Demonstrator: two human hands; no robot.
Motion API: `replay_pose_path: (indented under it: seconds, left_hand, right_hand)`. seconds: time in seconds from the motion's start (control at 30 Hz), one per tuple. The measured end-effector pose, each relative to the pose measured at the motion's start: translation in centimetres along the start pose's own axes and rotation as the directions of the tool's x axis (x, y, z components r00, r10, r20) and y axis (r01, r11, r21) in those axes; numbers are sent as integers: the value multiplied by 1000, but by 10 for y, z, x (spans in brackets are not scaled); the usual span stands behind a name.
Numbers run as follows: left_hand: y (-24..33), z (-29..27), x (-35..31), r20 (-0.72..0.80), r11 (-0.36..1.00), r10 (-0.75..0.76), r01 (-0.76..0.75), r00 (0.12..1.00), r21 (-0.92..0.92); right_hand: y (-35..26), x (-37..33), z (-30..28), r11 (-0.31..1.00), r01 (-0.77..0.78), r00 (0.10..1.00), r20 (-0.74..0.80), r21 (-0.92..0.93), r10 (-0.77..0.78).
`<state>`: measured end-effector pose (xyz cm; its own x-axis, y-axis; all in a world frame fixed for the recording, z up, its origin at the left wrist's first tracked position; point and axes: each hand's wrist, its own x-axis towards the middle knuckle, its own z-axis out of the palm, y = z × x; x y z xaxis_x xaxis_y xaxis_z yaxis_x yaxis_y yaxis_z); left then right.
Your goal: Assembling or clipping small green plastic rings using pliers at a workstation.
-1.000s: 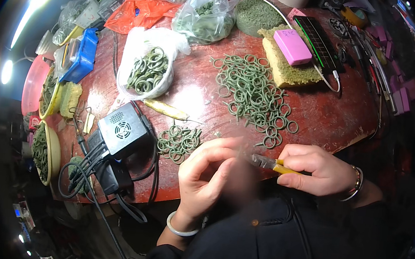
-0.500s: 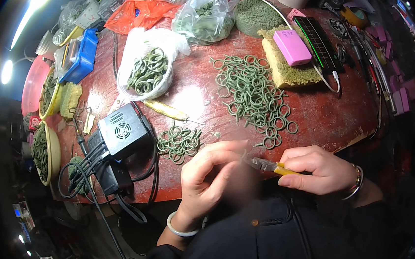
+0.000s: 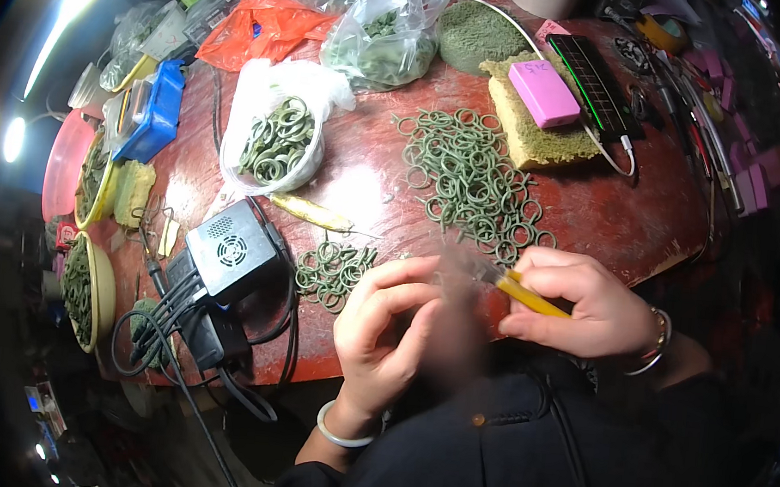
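Observation:
My right hand (image 3: 579, 306) grips yellow-handled pliers (image 3: 534, 296), with their metal jaws pointing left toward my other hand. My left hand (image 3: 385, 322) is closed, thumb and fingers curled together. A dark blurred patch covers its fingertips and the plier tips, so what the fingers hold cannot be made out. Just beyond the pliers lies a large heap of green rings (image 3: 470, 172). A smaller pile of green rings (image 3: 334, 271) sits to the left of my left hand.
A white bag of thicker green rings (image 3: 278, 146) stands behind the small pile, with a yellow-handled pick (image 3: 311, 212) near it. Left of the pile, a black box (image 3: 234, 247) trails cables. A pink box (image 3: 544, 95) rests on a yellow sponge (image 3: 529, 142) beside a black phone-like device (image 3: 598, 90).
The pliers and my right hand have shifted a little left, and the jaws now tilt further away from me. My left hand has barely moved.

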<state>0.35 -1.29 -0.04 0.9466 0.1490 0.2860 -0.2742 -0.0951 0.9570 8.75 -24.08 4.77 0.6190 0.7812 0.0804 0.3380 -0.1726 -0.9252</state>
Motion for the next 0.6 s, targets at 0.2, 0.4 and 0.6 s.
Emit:
replay_pose_path:
  seconds: [0.2,0.4,0.6]
  left_hand:
    - [5,4,5,88,886,273,-286,958,364]
    - [-1,7,1,50,885,326,-323,944,336]
    - [-1,1,3,15,999,33,-32,999,-13]
  right_hand:
    - [-8,22,22,989,73,980,-174,-127,-95]
    - [-7,24,28,944,114,945,-261,-310,-200]
    - [-11,22,25,874,148,922,-254,-462,-291]
